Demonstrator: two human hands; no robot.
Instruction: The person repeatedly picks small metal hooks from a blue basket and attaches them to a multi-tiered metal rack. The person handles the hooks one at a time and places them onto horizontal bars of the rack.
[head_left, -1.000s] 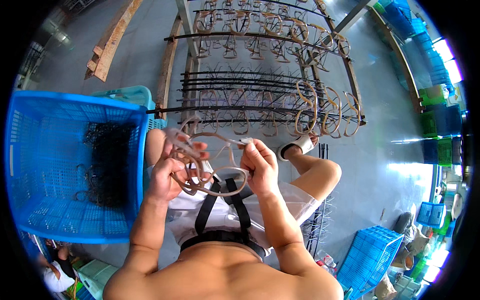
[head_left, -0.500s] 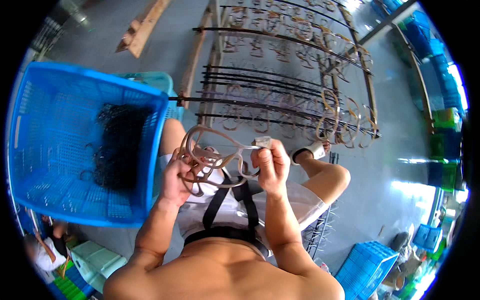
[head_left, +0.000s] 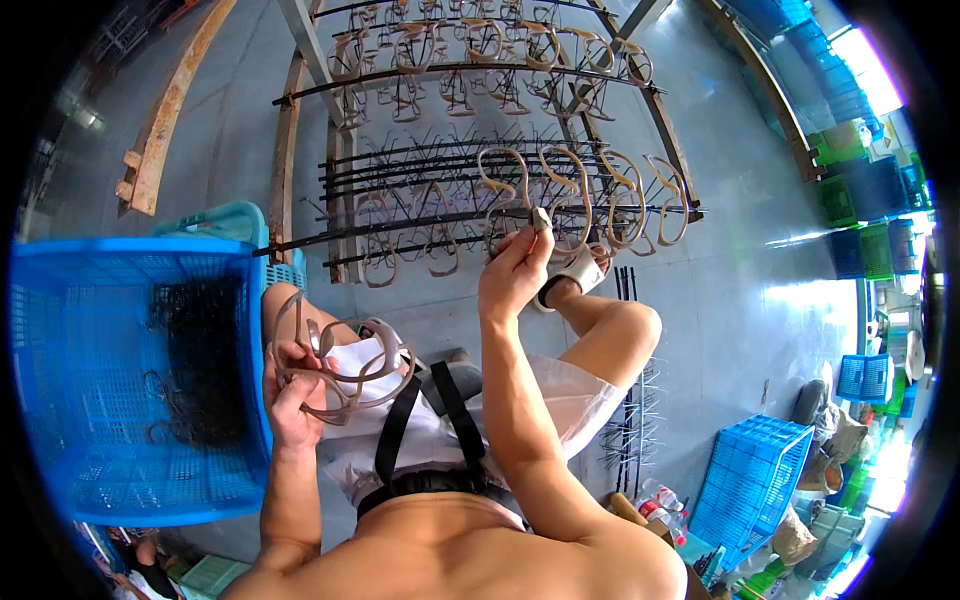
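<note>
While the left hand (head_left: 295, 395) grips the bundle of tan curved plastic loops (head_left: 340, 375), the right hand (head_left: 515, 275), pinching one loop (head_left: 505, 200), should seat it fully onto a black metal rack prong (head_left: 440, 220).

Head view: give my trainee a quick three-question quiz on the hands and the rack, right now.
1. True or false: the left hand holds a bunch of tan curved pieces.
2. The right hand reaches to: A) the blue crate B) the spiked rack C) the floor?
3. The blue crate sits on the person's ____ side.

Key: 1 true; 2 B; 3 left.
</note>
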